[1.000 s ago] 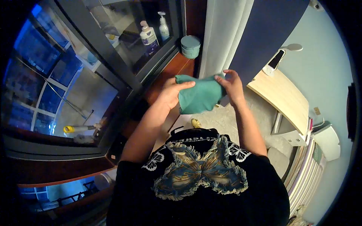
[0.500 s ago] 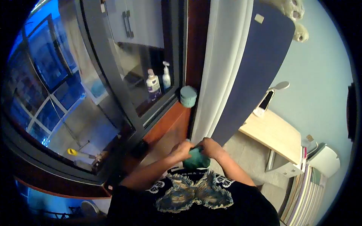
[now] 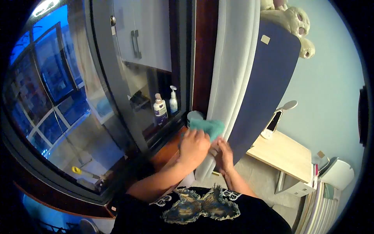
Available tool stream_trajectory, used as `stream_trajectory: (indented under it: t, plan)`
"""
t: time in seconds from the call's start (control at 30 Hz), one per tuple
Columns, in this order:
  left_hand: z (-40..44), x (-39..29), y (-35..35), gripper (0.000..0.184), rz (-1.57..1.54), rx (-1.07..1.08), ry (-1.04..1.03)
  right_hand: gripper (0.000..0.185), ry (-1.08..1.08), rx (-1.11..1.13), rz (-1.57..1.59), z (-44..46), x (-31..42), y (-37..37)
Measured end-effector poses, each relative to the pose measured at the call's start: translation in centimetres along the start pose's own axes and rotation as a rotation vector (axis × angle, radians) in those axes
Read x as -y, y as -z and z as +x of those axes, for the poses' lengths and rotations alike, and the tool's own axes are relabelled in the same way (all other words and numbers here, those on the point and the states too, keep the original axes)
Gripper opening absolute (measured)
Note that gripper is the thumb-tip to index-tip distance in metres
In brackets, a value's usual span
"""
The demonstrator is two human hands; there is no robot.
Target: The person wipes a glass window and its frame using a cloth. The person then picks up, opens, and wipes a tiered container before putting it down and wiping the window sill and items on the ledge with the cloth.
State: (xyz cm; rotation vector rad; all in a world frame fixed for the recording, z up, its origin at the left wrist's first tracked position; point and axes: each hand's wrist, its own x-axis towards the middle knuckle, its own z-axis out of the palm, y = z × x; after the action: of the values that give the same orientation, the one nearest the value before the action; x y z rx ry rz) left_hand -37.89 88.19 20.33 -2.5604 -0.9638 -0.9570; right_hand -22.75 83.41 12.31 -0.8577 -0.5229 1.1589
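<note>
A green cloth (image 3: 208, 126) is bunched up in front of the white curtain, partly covering a round blue-grey container (image 3: 194, 115) on the wooden sill. The fingers of my left hand (image 3: 193, 147) are closed on the cloth from below and to the left. Close to the cloth's lower right edge is my right hand (image 3: 225, 156), slightly blurred, with its fingers apart; nothing shows in it.
Behind the window glass stand a white bottle with a purple label (image 3: 160, 110) and a white pump bottle (image 3: 173, 100). A white curtain (image 3: 233, 58) hangs beside a dark blue panel (image 3: 265, 78). At the right is a pale wooden desk (image 3: 286, 152).
The cloth, spread between both hands at first, then gathered near my body, is now raised toward the round container. My right hand has come off the cloth. The view has tilted upward.
</note>
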Motion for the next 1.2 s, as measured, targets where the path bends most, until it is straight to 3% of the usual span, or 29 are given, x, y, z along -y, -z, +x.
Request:
stream_trajectory:
  t: [0.03,0.07,0.17,0.23,0.27,0.33,0.4,0.47,0.53,0.57,0.6,0.63,0.7,0.77,0.83,1.0,1.1,1.13,1.2]
  plan:
    - [-1.0,-0.6,-1.3,0.012,-0.004,0.074,0.006,0.040,-0.317,0.082,0.191,0.7,-2.2,2.3]
    - [-1.8,-0.7,-2.1,0.010,0.000,0.168,-0.056,0.045,-0.383,0.271,0.310,0.0,-2.5,1.5]
    - [-3.7,-1.4,-3.1,0.022,-0.074,0.206,-0.109,0.047,-0.504,0.235,0.435,-0.8,-2.7,-0.1]
    - [-3.9,-1.1,-2.5,0.026,-0.166,0.209,-0.184,0.047,-0.675,0.458,0.952,0.4,-4.0,1.1]
    - [-3.4,-1.0,-1.2,0.026,-0.158,0.197,-0.184,0.047,-0.675,0.470,0.944,0.8,-3.5,0.9]
    - [-2.6,-0.6,2.0,0.035,-0.527,-0.043,-0.275,0.047,-0.165,0.647,0.686,1.7,-1.8,-0.3]
    - [-2.6,0.2,3.8,0.037,-0.565,-0.087,-0.261,0.050,-0.100,0.247,0.478,2.5,4.6,-4.0]
    - [-2.7,0.8,5.0,0.032,-0.524,-0.214,-0.181,0.065,0.195,0.155,0.364,1.4,12.7,-7.8]
    - [-2.4,1.5,5.1,0.031,-0.540,-0.256,-0.184,0.072,0.677,0.278,0.235,1.5,18.5,-9.4]
    - [-2.3,1.8,5.1,0.031,-0.555,-0.246,-0.187,0.072,0.932,0.556,0.249,2.6,20.8,-10.5]
    - [-2.2,2.0,5.0,0.031,-0.568,-0.239,-0.192,0.068,1.212,0.463,0.367,3.9,22.1,-12.4]
    - [-2.0,2.3,4.6,0.030,-0.578,-0.217,-0.193,0.070,1.445,0.230,0.080,5.4,23.7,-15.0]
    - [-1.6,3.4,4.0,0.029,-0.524,-0.187,-0.187,0.080,2.305,-0.296,-0.679,6.9,27.1,-19.6]
    - [-1.3,4.5,3.4,0.028,-0.505,-0.206,-0.179,0.078,2.396,-0.447,-0.977,9.9,28.3,-24.3]
    - [-1.1,5.5,2.9,0.025,-0.364,-0.252,-0.057,0.072,2.225,-0.430,-1.357,12.9,28.6,-27.4]
    - [-1.4,8.2,2.3,0.021,-0.274,-0.291,-0.001,0.073,2.010,-0.290,-1.862,28.6,29.0,-24.9]
    - [-0.9,9.7,1.9,0.019,-0.258,-0.235,0.077,0.073,2.024,-0.613,-2.179,28.2,31.7,-29.1]
    - [-1.1,9.9,1.7,0.019,-0.255,-0.231,0.086,0.071,2.076,-0.556,-1.946,31.2,34.0,-30.8]
    - [-0.3,10.6,1.1,0.021,-0.353,-0.232,0.075,0.063,2.118,-0.635,-1.859,30.9,37.8,-34.4]
